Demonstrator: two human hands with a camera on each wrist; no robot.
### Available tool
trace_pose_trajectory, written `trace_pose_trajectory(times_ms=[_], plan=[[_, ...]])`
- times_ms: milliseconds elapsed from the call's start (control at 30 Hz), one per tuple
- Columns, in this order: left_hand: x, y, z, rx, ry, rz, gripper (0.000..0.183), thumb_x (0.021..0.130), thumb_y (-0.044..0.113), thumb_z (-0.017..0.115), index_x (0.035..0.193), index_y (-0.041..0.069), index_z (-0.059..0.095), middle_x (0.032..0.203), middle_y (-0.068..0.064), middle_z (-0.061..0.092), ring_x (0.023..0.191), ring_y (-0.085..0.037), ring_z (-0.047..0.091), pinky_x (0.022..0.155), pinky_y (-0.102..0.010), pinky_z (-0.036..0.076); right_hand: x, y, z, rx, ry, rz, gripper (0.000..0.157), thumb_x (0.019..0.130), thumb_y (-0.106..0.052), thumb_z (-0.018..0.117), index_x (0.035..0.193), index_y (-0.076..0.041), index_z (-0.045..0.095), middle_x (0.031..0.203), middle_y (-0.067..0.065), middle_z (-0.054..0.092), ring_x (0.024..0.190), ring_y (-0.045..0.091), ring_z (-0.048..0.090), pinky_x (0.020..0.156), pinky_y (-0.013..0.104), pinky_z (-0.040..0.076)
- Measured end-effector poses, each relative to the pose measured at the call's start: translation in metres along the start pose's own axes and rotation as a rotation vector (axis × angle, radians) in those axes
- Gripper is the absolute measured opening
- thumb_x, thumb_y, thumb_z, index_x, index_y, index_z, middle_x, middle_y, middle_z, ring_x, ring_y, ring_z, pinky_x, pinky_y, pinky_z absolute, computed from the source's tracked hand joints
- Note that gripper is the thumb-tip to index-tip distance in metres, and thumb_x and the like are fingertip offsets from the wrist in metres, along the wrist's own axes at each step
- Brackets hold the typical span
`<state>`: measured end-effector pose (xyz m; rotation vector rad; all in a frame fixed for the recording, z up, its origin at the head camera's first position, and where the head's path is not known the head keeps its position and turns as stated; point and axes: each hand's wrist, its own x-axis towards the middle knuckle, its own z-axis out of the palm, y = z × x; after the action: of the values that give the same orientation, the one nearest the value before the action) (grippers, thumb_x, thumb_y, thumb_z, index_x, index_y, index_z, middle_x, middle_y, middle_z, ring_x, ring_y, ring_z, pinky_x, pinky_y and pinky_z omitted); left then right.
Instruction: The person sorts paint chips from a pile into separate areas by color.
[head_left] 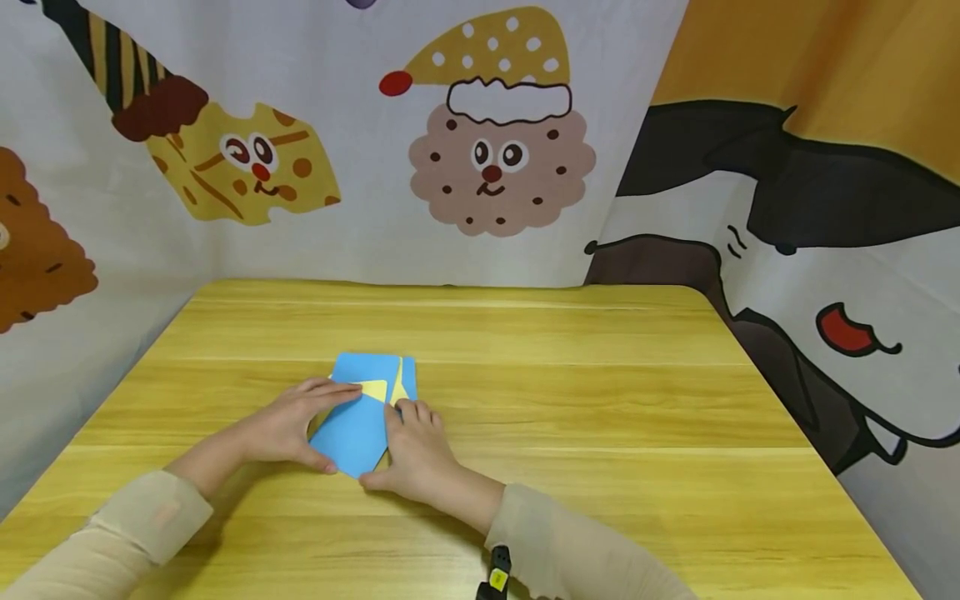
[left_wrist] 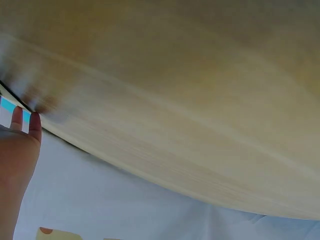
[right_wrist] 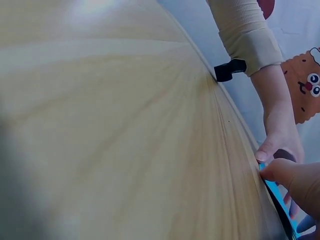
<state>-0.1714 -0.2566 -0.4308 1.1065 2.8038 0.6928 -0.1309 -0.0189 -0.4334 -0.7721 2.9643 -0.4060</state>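
Note:
A folded piece of blue paper (head_left: 354, 433) with yellow patches showing at its folds lies on the wooden table, its lower end narrowing to a corner. My left hand (head_left: 288, 423) holds its left side, fingers reaching over to the yellow flap and thumb at the lower left edge. On the other side my right hand (head_left: 422, 454) grips the right edge, thumb by the bottom corner. In the right wrist view both the left hand (right_wrist: 282, 137) and the right hand (right_wrist: 297, 182) meet at the paper's blue edge (right_wrist: 275, 190). Only part of the left hand (left_wrist: 20, 150) shows in the left wrist view.
The wooden table (head_left: 600, 400) extends around the paper to both sides. Behind it hangs a white curtain (head_left: 360, 250) printed with cartoon figures. A black strap with a yellow mark (head_left: 498, 575) hangs by the right sleeve (head_left: 570, 533).

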Motion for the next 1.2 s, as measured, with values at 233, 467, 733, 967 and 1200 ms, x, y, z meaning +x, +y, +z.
trace_pose_trajectory(times_ms=[233,467,733,967,1200], plan=[[0.000,-0.001,0.001,0.019,0.003,0.002,0.104,0.063,0.067,0.076,0.141,0.006,0.047,0.144,-0.010,0.043,0.126,-0.034,0.036,0.093,-0.062,0.035,0.000,0.001,0.001,0.022,0.011,-0.019,0.104,0.069,-0.065,0.073,0.146,-0.004,0.038,0.137,0.012,0.039,0.128,0.026,0.034,0.105,0.042,0.029],[0.000,0.000,0.002,0.031,0.009,0.010,0.102,0.064,0.068,0.075,0.140,0.006,0.048,0.144,-0.008,0.043,0.125,-0.031,0.036,0.091,-0.061,0.036,0.001,0.001,0.000,0.030,0.030,-0.052,0.109,0.064,-0.065,0.077,0.145,-0.003,0.038,0.132,0.012,0.039,0.121,0.024,0.035,0.102,0.039,0.031],[0.002,0.002,0.003,0.037,0.008,0.021,0.104,0.061,0.069,0.076,0.139,0.005,0.049,0.142,-0.008,0.044,0.125,-0.031,0.036,0.092,-0.060,0.036,0.003,0.001,-0.001,0.022,0.020,-0.057,0.112,0.061,-0.063,0.079,0.145,-0.001,0.038,0.131,0.012,0.039,0.120,0.023,0.035,0.104,0.036,0.030],[0.005,0.008,0.002,0.084,-0.008,0.011,0.113,0.057,0.073,0.075,0.144,0.008,0.044,0.143,-0.007,0.041,0.128,-0.030,0.035,0.095,-0.059,0.036,0.002,0.009,-0.012,-0.020,0.009,-0.118,0.112,0.064,-0.062,0.077,0.145,0.002,0.035,0.137,0.016,0.037,0.126,0.026,0.032,0.106,0.037,0.028],[0.015,0.026,-0.002,0.113,0.035,0.031,0.107,0.057,0.054,0.086,0.143,0.005,0.045,0.140,-0.011,0.041,0.125,-0.030,0.039,0.095,-0.053,0.039,0.000,0.034,-0.027,0.036,0.017,-0.218,0.109,0.067,-0.057,0.078,0.147,0.003,0.032,0.141,0.018,0.035,0.129,0.028,0.030,0.110,0.041,0.023]])
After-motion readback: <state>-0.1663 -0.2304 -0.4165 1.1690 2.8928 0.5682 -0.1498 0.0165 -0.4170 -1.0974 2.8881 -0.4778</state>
